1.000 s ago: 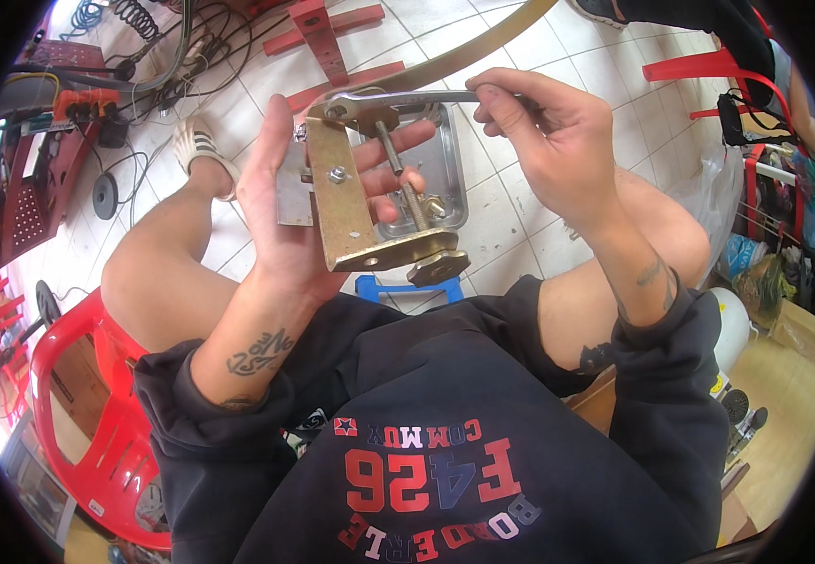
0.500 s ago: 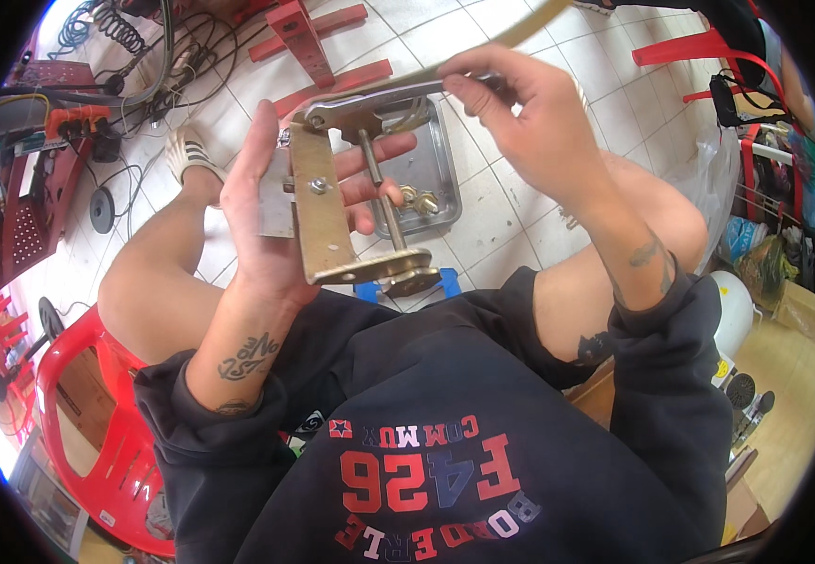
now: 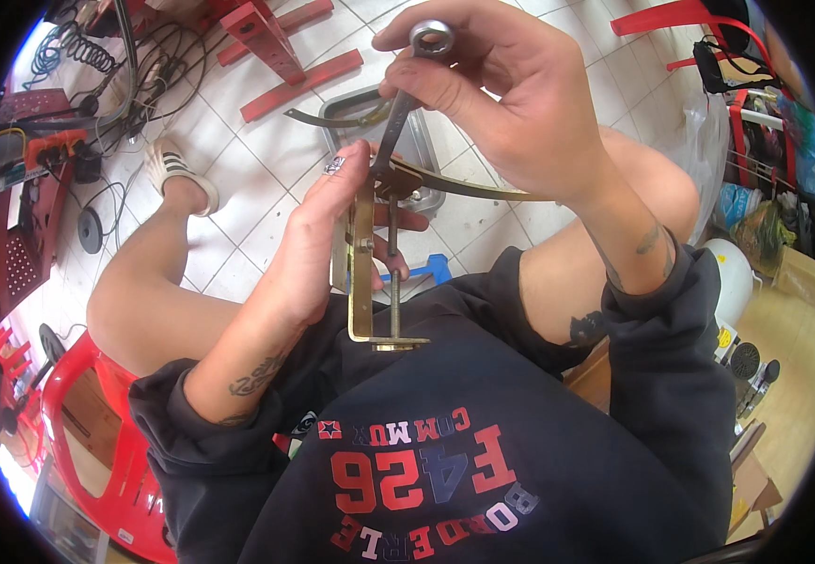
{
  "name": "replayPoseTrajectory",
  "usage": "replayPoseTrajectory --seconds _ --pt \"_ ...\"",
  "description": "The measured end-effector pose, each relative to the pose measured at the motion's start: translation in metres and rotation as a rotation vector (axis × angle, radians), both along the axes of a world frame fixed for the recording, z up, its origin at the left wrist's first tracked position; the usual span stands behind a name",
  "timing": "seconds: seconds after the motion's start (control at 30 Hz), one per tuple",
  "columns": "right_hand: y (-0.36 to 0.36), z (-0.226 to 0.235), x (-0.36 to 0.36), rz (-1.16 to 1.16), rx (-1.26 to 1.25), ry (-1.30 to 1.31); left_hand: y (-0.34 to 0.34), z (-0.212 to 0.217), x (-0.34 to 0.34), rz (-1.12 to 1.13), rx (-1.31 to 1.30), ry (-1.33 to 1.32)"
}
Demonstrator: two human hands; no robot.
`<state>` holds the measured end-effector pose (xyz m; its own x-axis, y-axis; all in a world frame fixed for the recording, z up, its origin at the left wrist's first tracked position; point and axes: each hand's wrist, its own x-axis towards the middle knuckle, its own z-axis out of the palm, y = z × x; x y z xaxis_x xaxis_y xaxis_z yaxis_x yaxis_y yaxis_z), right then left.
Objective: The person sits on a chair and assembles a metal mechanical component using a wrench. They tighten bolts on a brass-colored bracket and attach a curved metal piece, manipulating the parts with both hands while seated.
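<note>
My left hand (image 3: pixel 312 230), a ring on its thumb, is closed around the back of a brass-coloured metal bracket (image 3: pixel 361 273) held upright above my lap. A threaded rod (image 3: pixel 395 305) runs along the bracket's inner side to its lower plate. From the bracket's top a long curved metal strip (image 3: pixel 483 190) reaches right, passing behind my right wrist. Between thumb and fingers, my right hand (image 3: pixel 511 99) grips a wrench (image 3: pixel 398 117). Its ring end points up, and its lower end meets the top of the bracket; the exact contact is hidden.
Beyond my hands, a grey metal tray (image 3: pixel 337 105) lies on the tiled floor, with a red metal stand (image 3: pixel 304 86) farther off. Cables (image 3: pixel 158 70) coil at the upper left. A red plastic chair (image 3: pixel 74 442) stands at my left, and a blue object (image 3: pixel 438 269) shows below the bracket.
The bracket has turned edge-on and upright. The wrench has swung from lying sideways to standing up, and the strip now bends right instead of up and away. Both hands keep their hold.
</note>
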<state>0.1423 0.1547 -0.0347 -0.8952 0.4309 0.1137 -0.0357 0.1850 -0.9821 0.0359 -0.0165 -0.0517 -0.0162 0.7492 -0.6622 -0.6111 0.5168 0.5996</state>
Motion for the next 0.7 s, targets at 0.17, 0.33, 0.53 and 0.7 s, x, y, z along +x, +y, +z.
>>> replayPoseTrajectory --seconds 0.17,0.33,0.53,0.7 --pt "0.009 0.005 0.001 -0.226 0.179 0.201 0.004 0.003 -0.004 0.065 0.035 0.035" --pt "0.026 0.016 0.006 -0.415 0.082 0.227 0.003 0.002 -0.015 0.18 0.098 -0.05" --pt "0.03 -0.011 0.015 -0.179 -0.562 0.231 0.005 0.004 -0.026 0.373 0.222 -0.173" --pt "0.0 -0.013 0.007 0.09 -0.402 -0.098 0.004 0.002 -0.027 0.263 0.105 0.116"
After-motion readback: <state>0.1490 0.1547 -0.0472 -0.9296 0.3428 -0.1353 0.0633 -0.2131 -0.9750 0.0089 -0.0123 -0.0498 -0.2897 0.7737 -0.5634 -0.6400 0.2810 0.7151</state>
